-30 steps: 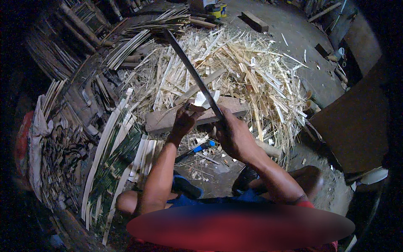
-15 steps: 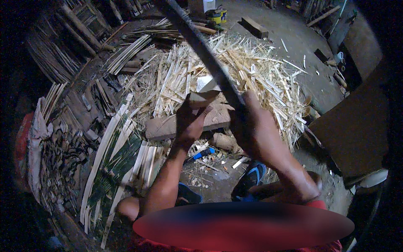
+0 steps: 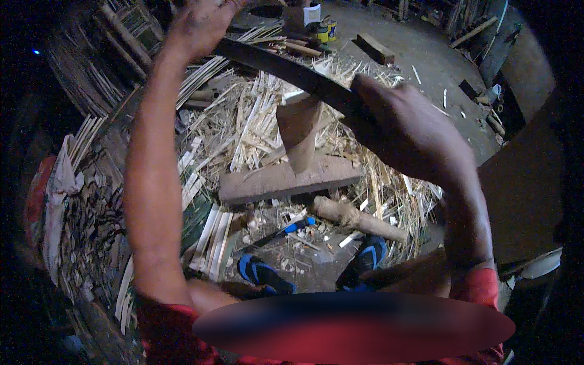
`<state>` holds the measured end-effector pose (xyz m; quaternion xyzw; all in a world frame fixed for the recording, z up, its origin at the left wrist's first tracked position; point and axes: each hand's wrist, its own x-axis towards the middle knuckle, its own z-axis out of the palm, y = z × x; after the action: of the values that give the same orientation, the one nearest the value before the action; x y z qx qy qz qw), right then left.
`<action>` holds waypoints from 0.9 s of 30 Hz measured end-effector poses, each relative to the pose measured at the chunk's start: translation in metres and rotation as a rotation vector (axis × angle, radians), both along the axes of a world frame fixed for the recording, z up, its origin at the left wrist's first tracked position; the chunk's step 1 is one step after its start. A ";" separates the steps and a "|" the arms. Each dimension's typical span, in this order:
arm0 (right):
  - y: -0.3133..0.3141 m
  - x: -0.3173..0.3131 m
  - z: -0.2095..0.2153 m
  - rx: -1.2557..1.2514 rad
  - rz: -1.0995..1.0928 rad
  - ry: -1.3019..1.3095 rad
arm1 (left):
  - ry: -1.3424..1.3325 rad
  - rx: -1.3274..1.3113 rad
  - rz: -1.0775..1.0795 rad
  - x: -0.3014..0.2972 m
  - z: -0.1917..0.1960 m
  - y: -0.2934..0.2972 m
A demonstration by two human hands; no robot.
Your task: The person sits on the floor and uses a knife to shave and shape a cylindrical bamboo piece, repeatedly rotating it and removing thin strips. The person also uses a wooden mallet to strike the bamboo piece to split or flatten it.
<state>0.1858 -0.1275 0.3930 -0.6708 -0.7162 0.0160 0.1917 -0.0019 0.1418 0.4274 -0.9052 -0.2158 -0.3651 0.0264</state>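
A long, dark, flat strip (image 3: 274, 66) slants across the view in front of me; its exact kind I cannot make out. My right hand (image 3: 398, 118) is closed round its near right end. My left hand (image 3: 201, 27) is raised at the top edge, against the strip's far left part. That hand's fingers are blurred and partly cut off, so its grip is unclear. Below the strip, a brown wedge-shaped piece (image 3: 298, 137) stands upright, narrowing down toward a thick wooden block (image 3: 286, 179).
A pile of pale split strips and shavings (image 3: 249, 134) lies behind the block. Nearer my sandalled feet are a short log (image 3: 356, 219) and a blue-handled tool (image 3: 298, 225). A brown panel (image 3: 523, 201) stands at right; a squared timber (image 3: 374, 48) lies farther back.
My left hand has left the wedge-shaped piece and risen up and left to the strip's far part. The strip has swung flatter, and my right hand has moved right and up.
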 end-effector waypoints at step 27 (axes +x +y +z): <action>0.026 0.042 -0.085 0.017 0.073 -0.092 | -0.188 0.005 0.292 -0.005 -0.086 -0.001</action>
<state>0.2274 -0.1018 0.3077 -0.6428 -0.7483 -0.0138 0.1635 -0.0066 0.1407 0.3411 -0.8261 -0.3457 -0.4408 0.0611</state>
